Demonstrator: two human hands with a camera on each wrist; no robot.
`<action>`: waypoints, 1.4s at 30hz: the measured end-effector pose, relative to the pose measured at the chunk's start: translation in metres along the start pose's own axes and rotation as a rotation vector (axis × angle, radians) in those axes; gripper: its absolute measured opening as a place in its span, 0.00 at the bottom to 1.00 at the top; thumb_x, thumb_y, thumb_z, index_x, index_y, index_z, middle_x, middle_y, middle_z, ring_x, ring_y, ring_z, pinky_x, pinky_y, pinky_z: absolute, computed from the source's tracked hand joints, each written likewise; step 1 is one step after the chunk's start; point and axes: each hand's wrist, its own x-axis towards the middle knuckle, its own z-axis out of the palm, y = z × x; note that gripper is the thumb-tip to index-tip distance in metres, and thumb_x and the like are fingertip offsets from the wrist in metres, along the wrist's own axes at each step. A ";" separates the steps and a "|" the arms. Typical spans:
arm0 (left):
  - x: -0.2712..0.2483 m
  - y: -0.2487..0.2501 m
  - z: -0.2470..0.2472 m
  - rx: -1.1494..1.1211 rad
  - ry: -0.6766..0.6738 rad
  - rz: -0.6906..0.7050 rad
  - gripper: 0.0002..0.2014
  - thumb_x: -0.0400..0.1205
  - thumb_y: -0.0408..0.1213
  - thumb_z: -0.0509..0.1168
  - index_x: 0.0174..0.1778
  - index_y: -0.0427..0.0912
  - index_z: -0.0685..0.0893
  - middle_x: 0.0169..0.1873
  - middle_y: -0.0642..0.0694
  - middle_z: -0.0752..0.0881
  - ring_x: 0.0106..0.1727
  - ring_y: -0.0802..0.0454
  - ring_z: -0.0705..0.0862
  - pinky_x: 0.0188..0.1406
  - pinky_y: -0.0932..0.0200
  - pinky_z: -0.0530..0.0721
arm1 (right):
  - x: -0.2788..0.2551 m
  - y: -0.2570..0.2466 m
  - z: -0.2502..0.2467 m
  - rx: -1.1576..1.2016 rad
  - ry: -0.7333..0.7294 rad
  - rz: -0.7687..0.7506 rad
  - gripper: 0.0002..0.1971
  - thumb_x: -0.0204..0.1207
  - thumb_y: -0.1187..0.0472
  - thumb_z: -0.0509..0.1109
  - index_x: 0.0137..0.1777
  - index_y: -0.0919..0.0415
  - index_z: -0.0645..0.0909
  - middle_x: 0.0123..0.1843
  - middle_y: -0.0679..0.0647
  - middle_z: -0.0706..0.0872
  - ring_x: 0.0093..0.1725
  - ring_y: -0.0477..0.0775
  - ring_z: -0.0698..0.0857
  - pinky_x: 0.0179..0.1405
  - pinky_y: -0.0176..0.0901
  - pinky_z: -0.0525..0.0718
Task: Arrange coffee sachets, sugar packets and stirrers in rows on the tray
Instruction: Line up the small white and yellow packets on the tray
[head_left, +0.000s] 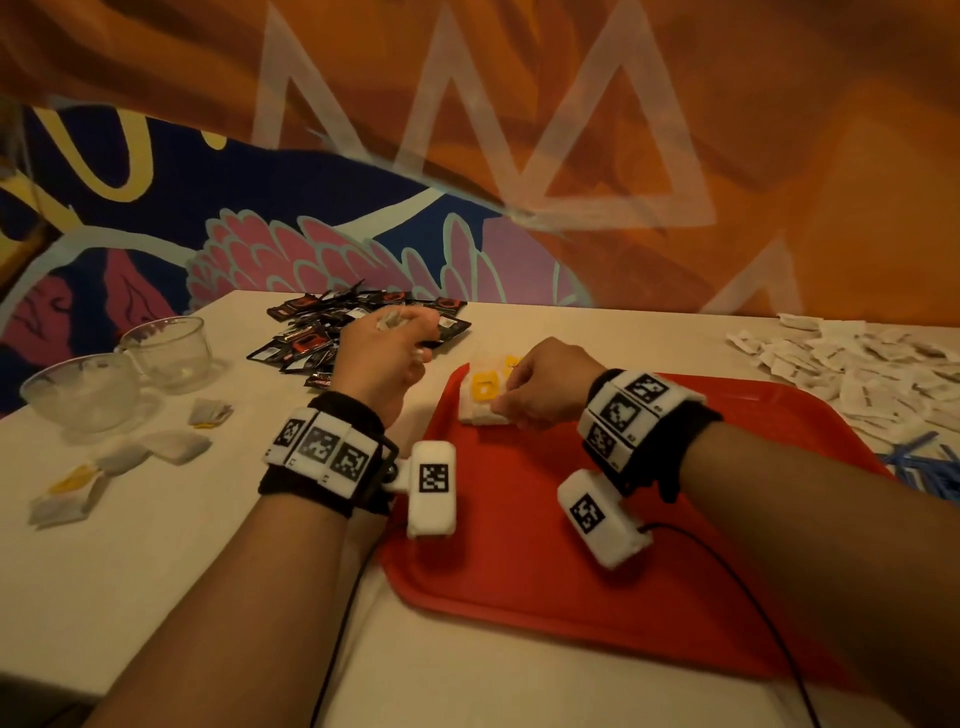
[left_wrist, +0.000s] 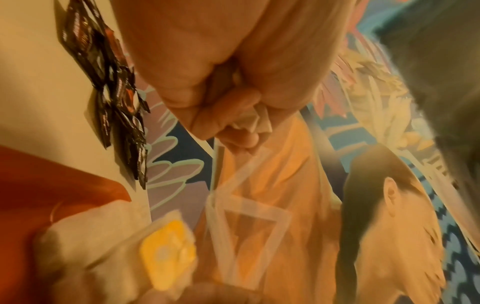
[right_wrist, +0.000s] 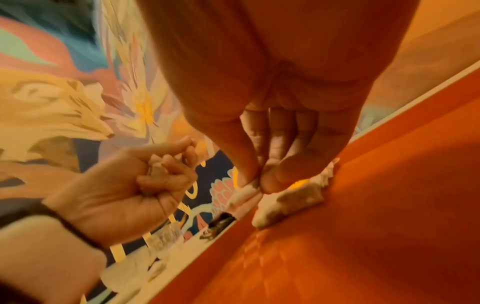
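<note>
Head view: right hand (head_left: 540, 387) pinched a white packet (right_wrist: 244, 192) over the stack of yellow-labelled packets (head_left: 484, 395) on the tray (head_left: 571, 545); left hand (head_left: 382, 353) clenched on crumpled white packets (left_wrist: 255, 121). Risks, by my read: the stack toppling, the left-hand bunch spilling just beside it

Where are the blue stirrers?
In the head view, the blue stirrers lie on the table's right side, beside the red tray, below the white packets.

No readable text is showing anywhere. Print on the black sachets (head_left: 358, 332) is blurring out, and the white packets (head_left: 852, 364) are too small to read. The wrist bands (head_left: 324, 449) are showing only black-and-white square marker patterns.
</note>
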 end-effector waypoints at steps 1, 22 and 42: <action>0.002 -0.001 -0.004 -0.022 0.002 -0.019 0.02 0.83 0.30 0.68 0.46 0.40 0.83 0.38 0.46 0.82 0.24 0.61 0.74 0.19 0.70 0.68 | 0.005 -0.001 0.006 -0.026 -0.021 0.027 0.09 0.70 0.54 0.81 0.39 0.59 0.91 0.35 0.53 0.92 0.43 0.53 0.91 0.53 0.52 0.90; 0.010 -0.006 -0.013 -0.093 -0.032 -0.116 0.05 0.85 0.38 0.67 0.50 0.40 0.82 0.34 0.48 0.77 0.21 0.61 0.70 0.16 0.69 0.64 | 0.014 -0.023 0.019 -0.355 0.048 0.044 0.25 0.73 0.46 0.78 0.62 0.62 0.81 0.58 0.58 0.86 0.56 0.57 0.84 0.43 0.43 0.80; -0.015 -0.007 0.023 -0.169 -0.382 -0.306 0.23 0.86 0.59 0.59 0.51 0.39 0.80 0.28 0.47 0.75 0.20 0.55 0.72 0.12 0.66 0.66 | -0.037 -0.011 0.002 0.101 0.246 -0.514 0.11 0.66 0.54 0.84 0.46 0.47 0.86 0.40 0.43 0.89 0.40 0.41 0.87 0.43 0.36 0.83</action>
